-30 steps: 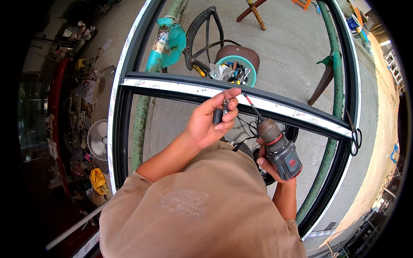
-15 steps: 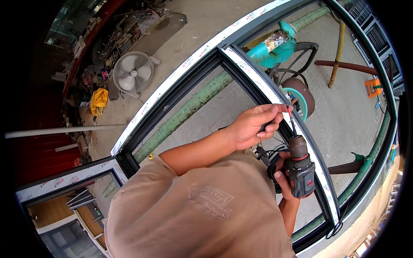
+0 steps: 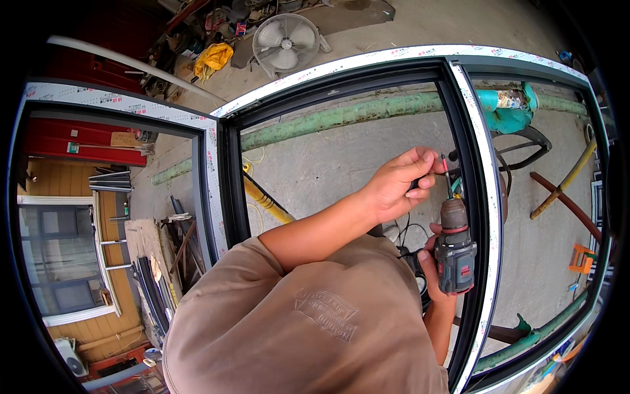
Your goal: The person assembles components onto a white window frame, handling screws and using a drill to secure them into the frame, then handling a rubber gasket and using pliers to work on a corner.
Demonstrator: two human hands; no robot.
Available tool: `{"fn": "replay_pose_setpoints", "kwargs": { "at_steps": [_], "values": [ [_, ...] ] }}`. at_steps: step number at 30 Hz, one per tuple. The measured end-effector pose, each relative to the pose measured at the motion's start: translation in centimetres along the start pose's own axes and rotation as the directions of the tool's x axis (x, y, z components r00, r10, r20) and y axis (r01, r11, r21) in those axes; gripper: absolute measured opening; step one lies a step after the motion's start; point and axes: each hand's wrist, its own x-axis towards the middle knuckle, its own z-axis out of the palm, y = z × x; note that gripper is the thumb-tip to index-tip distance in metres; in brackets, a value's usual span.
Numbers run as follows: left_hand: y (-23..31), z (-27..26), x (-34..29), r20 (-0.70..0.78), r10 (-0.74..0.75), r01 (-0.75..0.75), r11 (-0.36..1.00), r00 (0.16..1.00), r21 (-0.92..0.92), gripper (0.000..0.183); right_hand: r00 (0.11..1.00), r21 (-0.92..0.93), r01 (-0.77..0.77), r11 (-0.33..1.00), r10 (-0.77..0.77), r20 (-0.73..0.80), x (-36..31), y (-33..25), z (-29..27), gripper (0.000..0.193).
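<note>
My right hand [image 3: 430, 266] is wrapped round a cordless drill [image 3: 454, 253], its chuck pointing away from me. From the chuck sticks a long bit [image 3: 447, 176] with a red band near its dark tip. Just left of that tip is my left hand [image 3: 403, 180], closed, thumb and forefinger pinched together. Something small and black shows between its curled fingers, too little of it to name. Both hands are over the opening of a large dark window frame [image 3: 480, 171] with white printed film on its faces. Part of the right hand's grip is hidden behind the drill.
Green pipes [image 3: 341, 121] run beneath the frame. A floor fan [image 3: 285, 44] stands beyond it, beside a yellow cloth [image 3: 213, 60]. Yellow [image 3: 564, 178] and reddish-brown bars [image 3: 569, 205] lie at the right. Dark cables [image 3: 412, 230] hang near my waist.
The view has turned, so the frame and fan sit differently in it. My left fingertips, which were at the bit's tip, are now slightly to its left. The drill stays in my right hand.
</note>
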Motion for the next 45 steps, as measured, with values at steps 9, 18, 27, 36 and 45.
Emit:
{"fn": "replay_pose_setpoints", "kwargs": {
  "at_steps": [9,18,27,36,45],
  "values": [
    [3.3,1.7,-2.8,-0.063,0.103,-0.103,0.995,0.993,0.003,0.028,0.99,-0.095,0.093,0.991,-0.082,0.115,0.5,0.6,1.5,0.053],
    [5.5,1.2,-3.7,-0.112,0.071,-0.076,0.997,0.991,-0.034,0.03,0.96,-0.172,0.221,0.96,-0.184,0.21,2.1,1.6,2.6,0.048],
    [5.7,1.4,-3.8,-0.072,0.016,-0.033,0.971,0.997,-0.236,0.03,0.984,-0.052,0.157,0.986,-0.152,0.092,2.9,-0.6,3.7,0.02],
    [5.8,2.0,-4.2,-0.099,0.011,-0.032,0.977,0.995,-0.209,0.031,0.966,-0.112,0.236,0.965,-0.221,0.131,3.3,-0.6,3.7,0.021],
    [7.7,1.9,-4.7,-0.309,0.096,-0.062,0.991,0.946,0.117,0.037,0.988,0.031,0.074,0.997,-0.078,0.136,3.9,0.0,5.3,0.025]
  ]
}}
